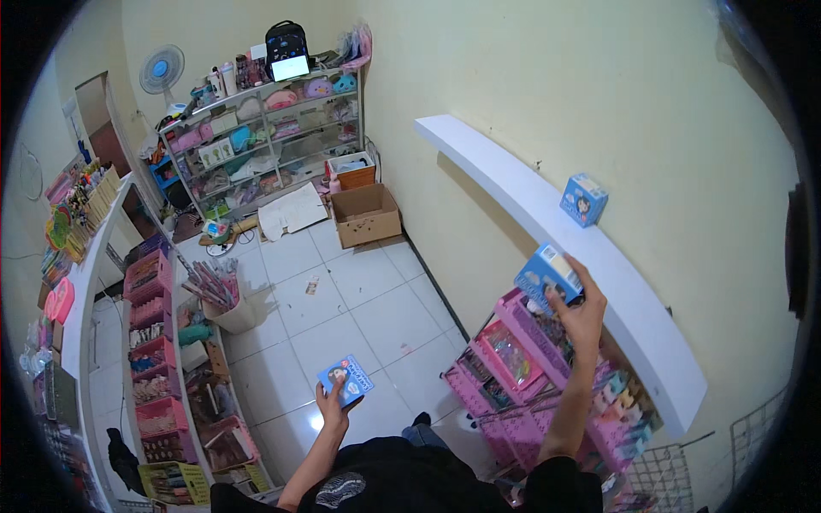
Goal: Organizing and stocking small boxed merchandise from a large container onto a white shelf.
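Note:
My left hand (333, 405) grips a flat blue box (349, 383) with a cartoon figure and writing on its face, held low over the tiled floor. In my right hand (580, 308) is a second blue box (545, 276) of similar print, raised in front of the white wall shelf (632, 314). Whether that box touches the shelf I cannot tell. Farther along the shelf, near the wall, another blue box (584, 200) stands upright.
Below the shelf is a rack of pink baskets (513, 391) with small goods. On the left runs a counter with pink baskets (154, 359) and a bin of rolls (231, 308). A cardboard box (365, 218) and a glass display cabinet (269, 134) stand at the back.

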Demonstrator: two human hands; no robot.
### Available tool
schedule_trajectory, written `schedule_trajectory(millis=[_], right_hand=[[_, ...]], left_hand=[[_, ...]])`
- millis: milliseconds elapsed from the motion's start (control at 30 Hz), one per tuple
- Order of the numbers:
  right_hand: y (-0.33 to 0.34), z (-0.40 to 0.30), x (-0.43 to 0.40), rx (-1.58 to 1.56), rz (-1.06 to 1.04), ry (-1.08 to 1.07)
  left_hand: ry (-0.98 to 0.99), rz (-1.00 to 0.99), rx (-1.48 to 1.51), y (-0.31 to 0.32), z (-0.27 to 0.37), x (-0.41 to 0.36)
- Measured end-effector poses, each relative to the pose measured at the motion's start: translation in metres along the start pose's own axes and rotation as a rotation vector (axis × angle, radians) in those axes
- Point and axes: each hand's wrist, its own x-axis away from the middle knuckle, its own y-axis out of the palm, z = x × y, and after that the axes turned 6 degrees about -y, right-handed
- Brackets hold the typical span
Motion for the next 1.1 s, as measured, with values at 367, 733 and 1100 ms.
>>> schedule_trajectory(millis=[367, 733, 1100], right_hand=[[0.031, 0.107, -0.098, 0.188, 0.26, 0.033], [0.041, 0.108, -0.11, 0.114, 0.494, 0.252], [0.053, 0.117, -0.119, 0.438, 0.597, 0.335]], left_hand=[[0.101, -0.274, -0.017, 0.145, -0.029, -0.065], [0.389, -0.583, -0.448, 0.245, 0.026, -0.117], [0.644, -1.254, -0.42, 0.441, 0.09, -0.146]])
